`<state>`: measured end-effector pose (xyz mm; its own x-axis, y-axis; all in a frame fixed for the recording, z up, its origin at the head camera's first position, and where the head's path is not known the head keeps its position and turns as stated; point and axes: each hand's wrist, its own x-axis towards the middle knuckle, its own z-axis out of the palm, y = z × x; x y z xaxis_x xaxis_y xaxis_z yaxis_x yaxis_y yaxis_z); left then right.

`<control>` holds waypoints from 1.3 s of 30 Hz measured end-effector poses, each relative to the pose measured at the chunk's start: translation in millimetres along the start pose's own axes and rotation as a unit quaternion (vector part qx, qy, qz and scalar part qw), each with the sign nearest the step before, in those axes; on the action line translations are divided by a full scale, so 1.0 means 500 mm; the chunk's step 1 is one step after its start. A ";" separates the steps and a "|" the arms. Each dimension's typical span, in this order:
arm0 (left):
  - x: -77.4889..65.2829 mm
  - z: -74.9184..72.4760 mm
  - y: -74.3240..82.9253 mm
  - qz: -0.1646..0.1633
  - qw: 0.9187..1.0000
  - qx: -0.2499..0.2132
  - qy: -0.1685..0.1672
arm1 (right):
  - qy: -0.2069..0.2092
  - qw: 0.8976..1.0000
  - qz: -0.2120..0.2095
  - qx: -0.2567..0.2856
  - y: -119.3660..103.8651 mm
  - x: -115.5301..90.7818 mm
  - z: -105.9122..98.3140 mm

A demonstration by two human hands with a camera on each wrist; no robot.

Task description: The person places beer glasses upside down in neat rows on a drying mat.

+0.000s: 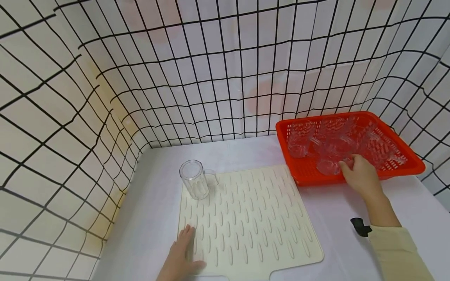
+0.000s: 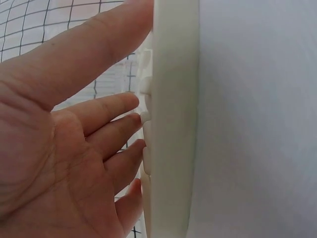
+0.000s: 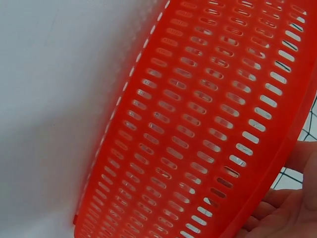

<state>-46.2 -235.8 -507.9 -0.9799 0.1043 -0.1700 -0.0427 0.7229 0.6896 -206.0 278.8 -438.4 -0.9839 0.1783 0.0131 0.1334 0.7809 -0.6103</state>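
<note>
At the near side of a red basket point(image 1: 309, 180), on the right, a person's right hand point(image 1: 362, 175) reaches over the rim to a clear glass mug point(image 1: 327, 168), set close among other glass mugs point(image 1: 339, 144). The fingers bend down at the glass, but whether they have closed on it I cannot tell. The left hand point(image 1: 178, 255) is open, fingers extended, touching the left edge of a cream ridged mat point(image 1: 253, 259). A single mug point(image 1: 197, 186) stands at the mat's far left corner, its handle pointing right.

Smooth glass probably slips easily, so a firm hold with thumb and fingers on opposite sides seems best before taking any weight. A slow, straight lift would help, because crowded mugs could catch or knock together, and the basket rim needs clearing. Light pressure from the left hand should steady the mat.
</note>
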 end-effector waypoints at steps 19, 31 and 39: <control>0.000 -0.001 0.001 0.009 1.000 0.007 0.005 | -0.006 1.000 0.018 -0.024 0.007 0.016 0.007; -0.002 0.000 -0.001 0.009 1.000 0.009 0.008 | 0.034 0.996 0.023 0.080 0.009 0.008 0.009; -0.003 0.000 -0.001 0.009 1.000 -0.004 0.003 | 0.064 0.992 0.010 0.110 0.008 -0.001 0.004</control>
<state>-44.8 -236.3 -507.9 -0.9817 0.1136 -0.1528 -0.0260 0.7148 0.6988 -205.3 280.9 -442.5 -0.9560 0.2788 0.0912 0.1104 0.6299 -0.7688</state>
